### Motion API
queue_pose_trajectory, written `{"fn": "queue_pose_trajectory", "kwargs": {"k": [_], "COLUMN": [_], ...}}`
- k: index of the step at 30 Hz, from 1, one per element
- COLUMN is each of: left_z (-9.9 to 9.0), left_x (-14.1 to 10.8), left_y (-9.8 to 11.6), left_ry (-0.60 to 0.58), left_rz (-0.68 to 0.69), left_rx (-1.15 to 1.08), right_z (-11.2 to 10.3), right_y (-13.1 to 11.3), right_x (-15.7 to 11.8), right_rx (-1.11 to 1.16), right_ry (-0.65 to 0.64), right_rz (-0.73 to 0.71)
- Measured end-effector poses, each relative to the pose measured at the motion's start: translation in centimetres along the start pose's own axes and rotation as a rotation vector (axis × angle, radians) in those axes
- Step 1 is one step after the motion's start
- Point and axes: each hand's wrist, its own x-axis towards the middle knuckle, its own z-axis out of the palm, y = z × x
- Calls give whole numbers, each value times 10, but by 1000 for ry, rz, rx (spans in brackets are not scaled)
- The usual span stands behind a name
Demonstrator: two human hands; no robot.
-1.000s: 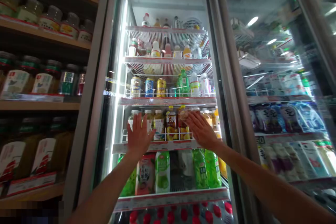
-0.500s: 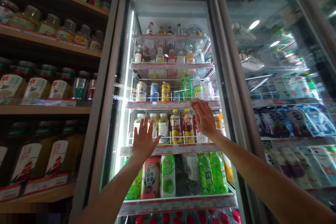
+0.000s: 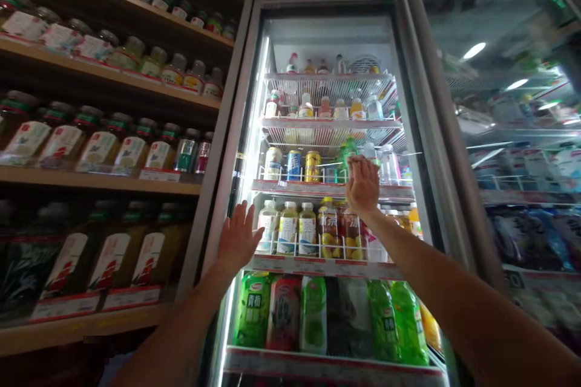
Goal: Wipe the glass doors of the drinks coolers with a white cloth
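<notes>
My left hand [image 3: 239,234] is open with its fingers spread, palm toward the left part of the glass door [image 3: 327,30] of a drinks fridge; whether it touches the glass I cannot tell. Higher and to the right, my right hand [image 3: 363,186] lies against the same door, its fingers close together over a small pale cloth [image 3: 356,158], of which only an edge shows at the fingertips. Behind the glass stand bottles and cans, among them a yellow can [image 3: 313,167] and tea bottles [image 3: 329,228]. My right hand hides part of the shelf with green bottles.
To the left, wooden shelves [image 3: 104,178] carry rows of jars and bottles. A metal door frame [image 3: 447,133] divides this fridge door from another glass door [image 3: 512,97] at the right, with packed goods behind it. Larger green bottles [image 3: 408,320] stand low in the fridge.
The view has swung left, so the fridge sits further right. My right hand has moved up against the door, from beside the tea bottles to the can shelf. My left hand is nearer the door's left edge.
</notes>
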Motion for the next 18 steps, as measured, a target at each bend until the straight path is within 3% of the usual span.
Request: {"fn": "queue_pose_trajectory", "kwargs": {"k": [2, 7, 8, 12, 13, 14, 18], "left_z": [0, -7, -9, -10, -9, -9, -10], "left_x": [1, -6, -9, -24, -28, -31, -41], "left_y": [-9, -17, -20, -39, -44, -48, -63], "left_ry": [-12, -61, -81, -129, -122, -109, -81], "left_rz": [5, 19, 23, 28, 27, 23, 2], "left_rx": [-7, -36, -37, -38, -37, -37, -51], "right_z": [6, 19, 21, 34, 37, 40, 45], "right_y": [-18, -68, -71, -75, -80, -85, -111], "right_x": [0, -7, -2, 21, 22, 20, 9], "right_rx": [14, 130, 138, 92, 89, 100, 169], "right_ry": [-26, -267, -266, -156, -160, -186, -343], "right_rz": [-31, -542, -548, -211, -192, -244, -710]}}
